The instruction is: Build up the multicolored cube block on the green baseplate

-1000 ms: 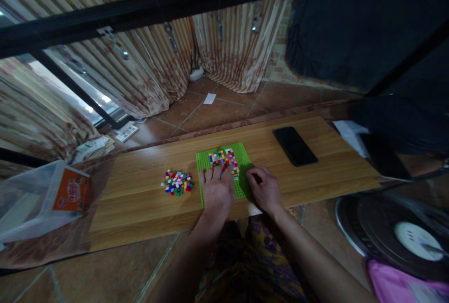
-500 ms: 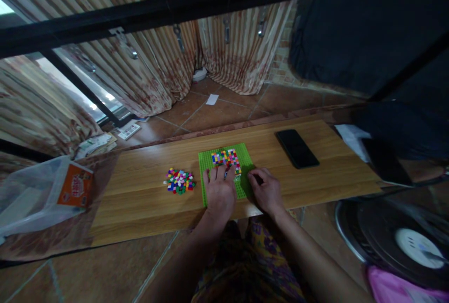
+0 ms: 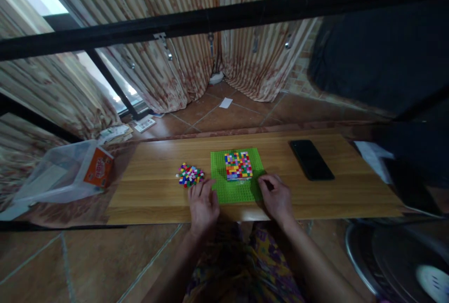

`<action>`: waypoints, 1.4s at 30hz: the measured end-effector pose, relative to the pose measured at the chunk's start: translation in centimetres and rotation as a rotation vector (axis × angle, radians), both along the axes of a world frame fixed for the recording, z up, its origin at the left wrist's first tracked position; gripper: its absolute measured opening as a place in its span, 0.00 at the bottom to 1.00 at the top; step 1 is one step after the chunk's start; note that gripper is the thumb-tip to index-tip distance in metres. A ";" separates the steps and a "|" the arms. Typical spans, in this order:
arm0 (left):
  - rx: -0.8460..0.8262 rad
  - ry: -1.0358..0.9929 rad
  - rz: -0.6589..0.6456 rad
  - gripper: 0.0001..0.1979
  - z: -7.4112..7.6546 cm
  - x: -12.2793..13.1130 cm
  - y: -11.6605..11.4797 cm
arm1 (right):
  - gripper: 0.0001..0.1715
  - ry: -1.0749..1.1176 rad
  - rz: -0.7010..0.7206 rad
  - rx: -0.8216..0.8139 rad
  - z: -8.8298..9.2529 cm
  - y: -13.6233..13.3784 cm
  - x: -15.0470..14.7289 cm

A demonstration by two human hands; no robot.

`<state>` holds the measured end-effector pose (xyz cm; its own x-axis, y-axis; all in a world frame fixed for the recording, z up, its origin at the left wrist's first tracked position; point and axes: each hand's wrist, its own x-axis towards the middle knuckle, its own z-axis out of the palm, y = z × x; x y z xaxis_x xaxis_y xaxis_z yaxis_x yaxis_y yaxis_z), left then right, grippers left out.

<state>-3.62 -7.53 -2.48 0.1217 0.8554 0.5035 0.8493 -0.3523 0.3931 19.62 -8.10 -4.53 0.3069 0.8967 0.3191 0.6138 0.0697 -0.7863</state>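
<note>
A green baseplate [image 3: 234, 190] lies on the wooden board [image 3: 150, 195], with a square patch of small coloured bricks [image 3: 238, 165] pressed onto its far half. A loose pile of coloured bricks [image 3: 190, 175] sits just left of the plate. My left hand [image 3: 202, 204] rests flat on the board with fingers stretched out, between the pile and the plate's left edge, holding nothing. My right hand [image 3: 278, 198] lies at the plate's right front corner with its fingers curled; whether anything is in them is hidden.
A black phone [image 3: 310, 160] lies on the board to the right. A clear plastic bag with an orange box [image 3: 98, 168] sits at the board's left end. White paper [image 3: 370, 153] and dark cloth at the right end. A fan [image 3: 400, 256] stands on the floor, lower right.
My left hand has come off the green plate and moved left, toward the loose pile. The brick patch is now uncovered. My right hand stays at the plate's right corner.
</note>
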 end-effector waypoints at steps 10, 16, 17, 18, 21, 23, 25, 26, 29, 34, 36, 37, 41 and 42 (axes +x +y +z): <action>-0.086 0.045 0.173 0.08 -0.8 -4.7 0.4 | 0.18 0.001 -0.027 -0.019 -0.1 -0.1 0.2; -0.098 0.091 0.144 0.09 -0.4 -3.5 1.0 | 0.18 0.007 -0.021 -0.033 0.1 -0.2 0.2; -0.103 0.094 0.145 0.09 -0.3 -3.4 1.1 | 0.18 0.006 -0.022 -0.032 0.1 -0.2 0.2; -0.109 0.096 0.149 0.09 -0.3 -3.4 1.1 | 0.18 0.004 -0.026 -0.031 0.1 -0.2 0.1; -0.131 0.094 0.153 0.08 -0.4 -3.4 1.1 | 0.17 0.000 -0.032 -0.029 0.1 -0.2 0.2; -0.136 0.096 0.153 0.08 -0.4 -3.4 1.1 | 0.17 -0.005 -0.032 -0.032 0.0 -0.1 0.2; -0.137 0.101 0.151 0.08 -0.3 -3.5 1.1 | 0.17 -0.005 -0.030 -0.033 -0.1 -0.1 0.2; -0.141 0.106 0.149 0.08 -0.3 -3.5 1.2 | 0.17 -0.006 -0.030 -0.030 -0.1 -0.1 0.2; -0.162 0.119 0.135 0.08 -0.3 -3.5 1.3 | 0.17 -0.001 -0.026 -0.016 -0.1 -0.1 0.2; -0.180 0.044 0.096 0.09 0.5 -3.0 1.4 | 0.16 0.009 -0.025 -0.003 0.2 -0.1 0.0; -0.176 -0.016 0.061 0.08 1.4 -2.3 1.4 | 0.15 0.019 -0.018 0.002 0.3 0.0 -0.1; -0.175 -0.039 0.044 0.08 1.9 -1.8 1.5 | 0.15 0.024 -0.017 0.004 0.3 0.0 -0.1; -0.155 -0.093 -0.077 0.07 4.0 0.7 2.1 | 0.14 0.038 -0.018 -0.008 0.4 0.0 -0.2; -0.150 -0.091 -0.108 0.07 4.4 1.4 2.4 | 0.14 0.041 -0.017 -0.013 0.4 0.0 -0.2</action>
